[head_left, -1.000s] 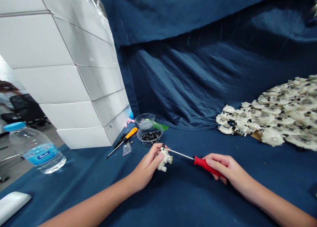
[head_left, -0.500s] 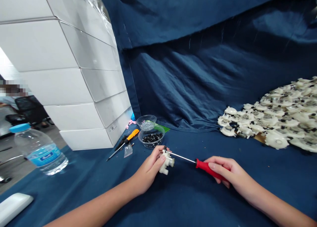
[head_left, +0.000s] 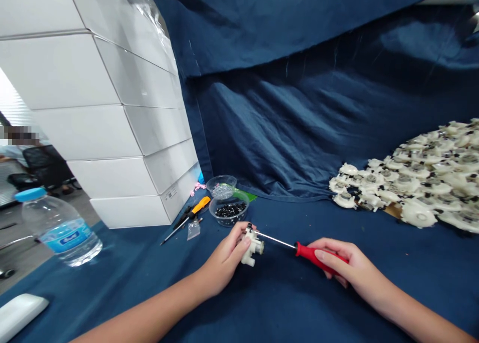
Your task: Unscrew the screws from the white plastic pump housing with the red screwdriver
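My left hand (head_left: 221, 259) is closed around a small off-white plastic part (head_left: 251, 248) with stubby tube ends and a black piece at its top. In my right hand (head_left: 342, 260) is a red-handled screwdriver (head_left: 318, 256), gripped by its handle. Its thin metal shaft points left, and the tip meets the upper part of the plastic piece near the black bit. Exactly what the tip touches is too small to tell. Just beyond my left hand stands a clear bowl of small black parts (head_left: 229, 211).
Behind that bowl is another clear bowl (head_left: 221, 187) with small shiny pieces. An orange-handled screwdriver (head_left: 200, 206) and a small plastic bag (head_left: 193, 230) lie to the left. White boxes (head_left: 130, 181) and a water bottle (head_left: 62, 228) stand farther left. Many off-white plastic parts (head_left: 419, 216) are heaped at right.
Very little differs. The view has shifted slightly; both hands keep their holds, with the screwdriver tip still at the top of the plastic part.
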Motion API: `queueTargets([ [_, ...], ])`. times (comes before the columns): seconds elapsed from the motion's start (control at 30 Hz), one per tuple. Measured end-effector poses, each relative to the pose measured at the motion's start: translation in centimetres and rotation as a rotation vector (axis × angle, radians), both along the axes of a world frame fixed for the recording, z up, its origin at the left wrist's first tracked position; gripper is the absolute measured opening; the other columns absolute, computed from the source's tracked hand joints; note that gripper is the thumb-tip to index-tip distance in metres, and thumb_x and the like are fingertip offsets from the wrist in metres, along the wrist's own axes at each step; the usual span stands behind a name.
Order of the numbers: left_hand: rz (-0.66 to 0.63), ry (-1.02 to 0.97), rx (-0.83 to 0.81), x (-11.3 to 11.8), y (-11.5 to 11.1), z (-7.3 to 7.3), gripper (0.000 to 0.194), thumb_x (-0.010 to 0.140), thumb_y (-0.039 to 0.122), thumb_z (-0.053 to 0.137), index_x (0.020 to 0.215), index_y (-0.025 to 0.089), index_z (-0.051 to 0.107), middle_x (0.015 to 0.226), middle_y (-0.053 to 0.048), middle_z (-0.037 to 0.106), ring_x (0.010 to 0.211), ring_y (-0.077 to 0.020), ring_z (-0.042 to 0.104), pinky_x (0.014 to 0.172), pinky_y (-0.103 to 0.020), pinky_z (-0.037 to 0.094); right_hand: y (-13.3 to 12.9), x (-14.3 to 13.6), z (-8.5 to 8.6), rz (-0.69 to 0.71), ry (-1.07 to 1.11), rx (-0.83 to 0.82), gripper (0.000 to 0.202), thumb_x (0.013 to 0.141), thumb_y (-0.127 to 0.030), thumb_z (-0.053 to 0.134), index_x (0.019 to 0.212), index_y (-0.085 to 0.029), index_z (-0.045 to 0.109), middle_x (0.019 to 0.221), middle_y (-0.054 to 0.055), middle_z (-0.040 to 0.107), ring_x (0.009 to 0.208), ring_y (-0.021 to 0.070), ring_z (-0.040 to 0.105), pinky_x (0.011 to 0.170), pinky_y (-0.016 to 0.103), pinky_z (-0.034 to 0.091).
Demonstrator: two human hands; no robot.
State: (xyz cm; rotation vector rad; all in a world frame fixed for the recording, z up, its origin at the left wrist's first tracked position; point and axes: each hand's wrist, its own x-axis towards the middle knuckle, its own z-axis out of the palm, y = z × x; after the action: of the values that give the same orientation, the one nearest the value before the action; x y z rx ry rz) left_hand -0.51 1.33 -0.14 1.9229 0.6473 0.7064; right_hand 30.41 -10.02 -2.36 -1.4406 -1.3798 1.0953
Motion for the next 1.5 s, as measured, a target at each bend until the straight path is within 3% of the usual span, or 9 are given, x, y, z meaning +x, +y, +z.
queueTargets([
  [0.33,-0.045,0.091,0.059,-0.1,-0.6,0.9,0.043,0.112,0.052,0.037,0.142,0.023,0.047,0.128,-0.01,0.065,0.112,-0.0234,0.062,0.101,-0.039,0.049,-0.1,-0.3,0.3,0.002,0.012,0.043,0.049,0.094,-0.065,0.068,0.111,-0.021,0.082,0.068,-0.001,0.059,0.053,0.0103,0.042,0.049,0.024,0.026],
  [0.57,-0.056,0.217,0.31,0.2,-1.2,1.1,0.059,0.094,0.048,0.075,0.14,0.023,0.049,0.138,-0.012,0.063,0.122,-0.0291,0.063,0.107,-0.046,0.051,-0.3,-0.2,0.3,-0.015,0.068,0.021,0.043,0.093,-0.058,0.075,0.109,-0.019,0.081,0.066,-0.001,0.06,0.051,0.0095,0.042,0.048,0.024,0.025],
  [0.73,-0.067,0.267,0.42,0.3,-1.3,1.0,0.079,0.096,0.043,0.072,0.161,0.025,0.03,0.157,-0.016,0.052,0.141,-0.0319,0.054,0.118,-0.052,0.046,-0.3,0.2,0.4,-0.062,0.211,0.037,0.047,0.094,-0.059,0.072,0.112,-0.016,0.078,0.064,-0.001,0.059,0.051,0.0099,0.041,0.049,0.024,0.027],
  [0.83,-0.189,0.327,0.535,0.2,-1.5,1.4,0.071,0.103,0.04,0.063,0.165,0.032,0.029,0.17,-0.01,0.039,0.154,-0.0301,0.041,0.126,-0.052,0.038,-0.2,0.3,0.4,-0.13,0.317,0.082,0.045,0.096,-0.058,0.068,0.117,-0.018,0.073,0.068,-0.002,0.056,0.053,0.01,0.037,0.049,0.025,0.029],
  [1.07,-0.204,0.285,0.649,0.2,-1.5,1.4,0.044,0.105,0.036,0.06,0.147,0.03,0.051,0.166,-0.007,0.044,0.154,-0.0254,0.039,0.127,-0.047,0.036,0.2,0.5,0.2,-0.187,0.345,0.078,0.032,0.095,-0.051,0.075,0.098,-0.02,0.067,0.074,-0.004,0.053,0.053,0.0079,0.035,0.047,0.023,0.029],
  [1.27,-0.137,0.23,0.619,0.3,-1.7,1.4,0.013,0.104,0.032,0.06,0.114,0.023,0.061,0.15,-0.009,0.059,0.14,-0.0255,0.053,0.115,-0.044,0.044,0.3,0.5,-0.2,-0.172,0.202,0.088,0.041,0.095,-0.057,0.072,0.113,-0.021,0.07,0.074,-0.003,0.055,0.053,0.0094,0.04,0.048,0.025,0.033],
  [1.33,-0.104,0.212,0.606,0.3,-1.6,1.5,0.012,0.105,0.033,0.059,0.101,0.022,0.061,0.144,-0.009,0.061,0.134,-0.025,0.057,0.112,-0.044,0.045,0.2,0.6,-0.2,-0.16,0.123,0.093,0.044,0.095,-0.059,0.071,0.118,-0.021,0.07,0.073,-0.003,0.057,0.052,0.0106,0.042,0.048,0.026,0.035],
  [1.4,-0.08,0.202,0.594,0.3,-1.4,1.5,0.019,0.106,0.033,0.058,0.092,0.02,0.061,0.14,-0.008,0.061,0.127,-0.0243,0.059,0.109,-0.043,0.047,0.0,0.5,-0.1,-0.151,0.024,0.111,0.043,0.094,-0.058,0.072,0.119,-0.023,0.072,0.078,-0.002,0.063,0.058,0.0134,0.051,0.053,0.027,0.039],
  [1.5,-0.035,0.193,0.563,0.4,-1.1,1.0,0.018,0.104,0.034,0.061,0.093,0.02,0.059,0.133,-0.009,0.063,0.118,-0.0241,0.062,0.103,-0.043,0.05,-0.4,0.4,0.3,-0.142,-0.128,0.164,0.035,0.092,-0.053,0.077,0.116,-0.027,0.074,0.1,0.001,0.074,0.085,0.0209,0.066,0.076,0.032,0.048],
])
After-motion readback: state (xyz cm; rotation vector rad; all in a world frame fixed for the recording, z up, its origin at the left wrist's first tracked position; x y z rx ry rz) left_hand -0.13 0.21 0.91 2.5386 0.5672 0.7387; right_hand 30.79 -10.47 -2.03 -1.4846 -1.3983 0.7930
